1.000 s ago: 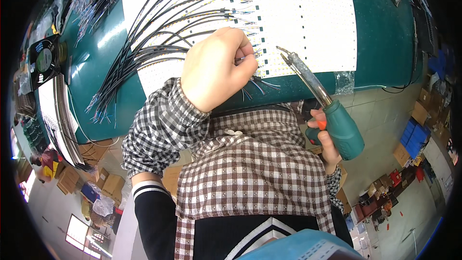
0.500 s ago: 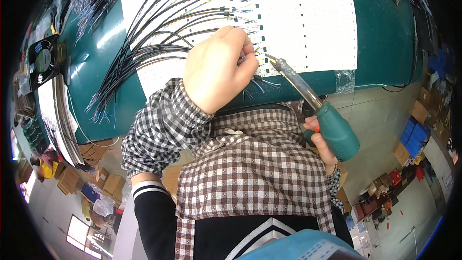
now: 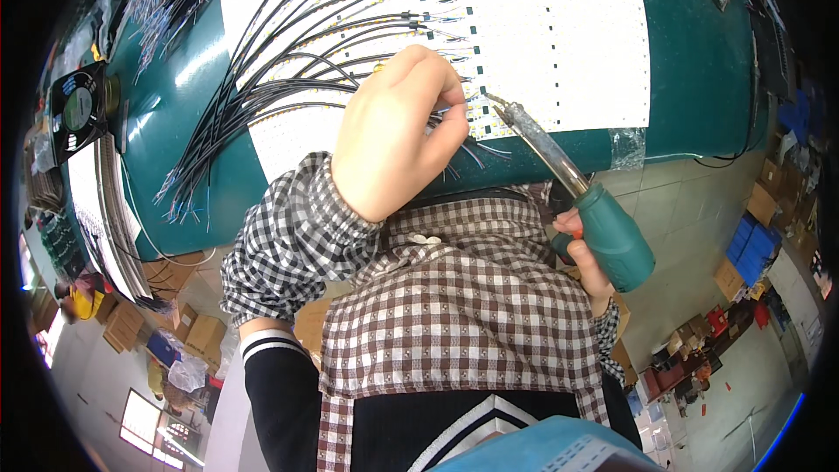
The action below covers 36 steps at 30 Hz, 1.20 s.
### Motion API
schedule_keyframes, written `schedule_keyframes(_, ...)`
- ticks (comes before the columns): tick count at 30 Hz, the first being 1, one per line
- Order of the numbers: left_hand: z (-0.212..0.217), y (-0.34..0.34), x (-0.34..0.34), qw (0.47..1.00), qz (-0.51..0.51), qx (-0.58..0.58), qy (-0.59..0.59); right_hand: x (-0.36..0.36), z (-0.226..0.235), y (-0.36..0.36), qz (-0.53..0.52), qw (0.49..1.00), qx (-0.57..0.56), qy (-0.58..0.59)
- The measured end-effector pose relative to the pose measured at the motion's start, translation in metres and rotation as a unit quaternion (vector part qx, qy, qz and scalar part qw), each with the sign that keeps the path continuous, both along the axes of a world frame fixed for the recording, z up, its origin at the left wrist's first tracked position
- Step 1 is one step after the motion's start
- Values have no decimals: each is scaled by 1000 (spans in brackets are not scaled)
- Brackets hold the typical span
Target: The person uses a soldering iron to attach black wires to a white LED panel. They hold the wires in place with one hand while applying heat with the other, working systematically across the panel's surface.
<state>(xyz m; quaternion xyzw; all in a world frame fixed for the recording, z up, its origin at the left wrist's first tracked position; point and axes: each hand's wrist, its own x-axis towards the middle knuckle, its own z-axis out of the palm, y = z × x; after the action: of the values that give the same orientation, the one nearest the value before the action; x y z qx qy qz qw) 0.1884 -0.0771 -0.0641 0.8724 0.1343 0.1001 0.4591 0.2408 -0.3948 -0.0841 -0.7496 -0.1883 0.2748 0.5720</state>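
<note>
My left hand (image 3: pixel 398 135) is bent over the near part of a white circuit board (image 3: pixel 603 44), thumb and forefinger pinched on the thin end of a wire (image 3: pixel 452 108). Black cables (image 3: pixel 249 96) with stripped, coloured wire ends run from the left onto the board. My right hand (image 3: pixel 590 267) grips a soldering iron (image 3: pixel 617 238) by its green handle. Its metal shaft slants up and left, and the tip is close to the pinched wire, beside a row of dark pads. Whether the tip touches the board I cannot tell.
The board lies on a green tabletop (image 3: pixel 699 61), with clear tape (image 3: pixel 627 149) at the near edge. More cables (image 3: pixel 170 4) are bundled at the far left. A black fan (image 3: pixel 80 112) stands at the left, near a stack of white boards (image 3: pixel 109 218). Cardboard boxes (image 3: pixel 206 338) sit on the floor.
My left hand has shifted slightly left, still pinched. The iron has moved very slightly to the right, its tip staying by the same row of pads.
</note>
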Motion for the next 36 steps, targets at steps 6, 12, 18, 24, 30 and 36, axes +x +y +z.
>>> schedule_keyframes(6, -5, 0, 2, 999, -1, 45, 14, -5, 2, 5, -39, 999, 18, 33)
schedule_keyframes(12, -6, 0, 2, 998, 0, 57, 14, -2, 2, 6, -6, 1000, 1, 4)
schedule_keyframes(18, -5, 0, 4, 999, -1, 52, 15, 0, 0, 6, 17, 999, -26, -34)
schedule_keyframes(24, -5, 0, 3, 998, -2, 56, 22, -1, 2, 8, 10, 998, -48, -50)
schedule_keyframes(30, -5, 1, 3, 998, 0, 54, 24, 0, 4, 8, 23, 997, -57, -52)
schedule_keyframes(36, -4, 2, 3, 998, 0, 55, 25, -1, -1, 2, 16, 999, -24, -37)
